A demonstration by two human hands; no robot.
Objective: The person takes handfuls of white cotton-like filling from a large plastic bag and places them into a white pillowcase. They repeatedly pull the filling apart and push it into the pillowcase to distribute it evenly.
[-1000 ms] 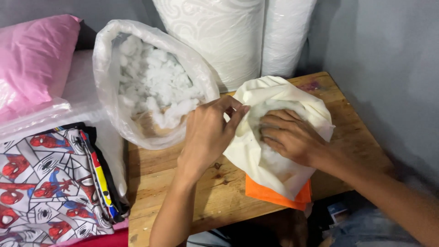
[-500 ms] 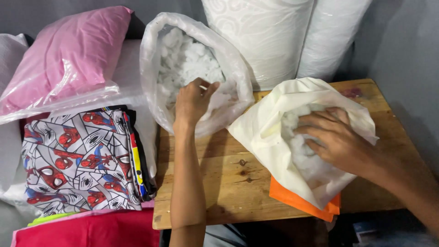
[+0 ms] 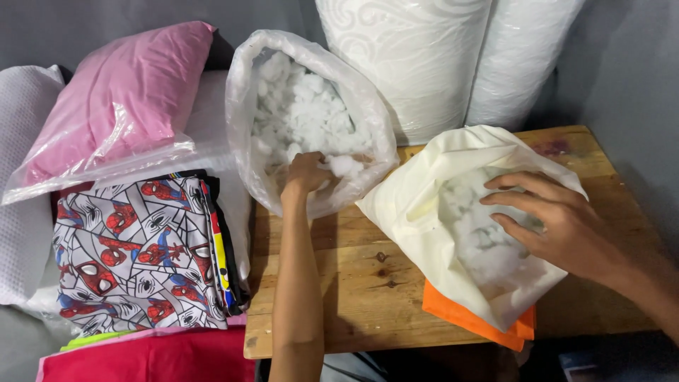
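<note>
Nearest the camera, a red cloth [image 3: 148, 357] lies at the bottom left, with a comic-print fabric [image 3: 138, 255] folded just above it. On the wooden table [image 3: 353, 283], an orange cloth [image 3: 460, 318] pokes out from under a cream fabric cover [image 3: 424, 205] that lies open and partly packed with white stuffing. The right hand [image 3: 559, 219] rests inside its mouth, fingers spread loose over the stuffing, its grip open. Farther back, the left hand [image 3: 305, 173] reaches into a clear plastic bag [image 3: 244, 106] of white fibre filling [image 3: 304, 113], fingers curled closed on a tuft. A pink pillow [image 3: 127, 92] in plastic lies at the far left, and 2 white rolls [image 3: 417, 56] stand against the wall behind.
</note>
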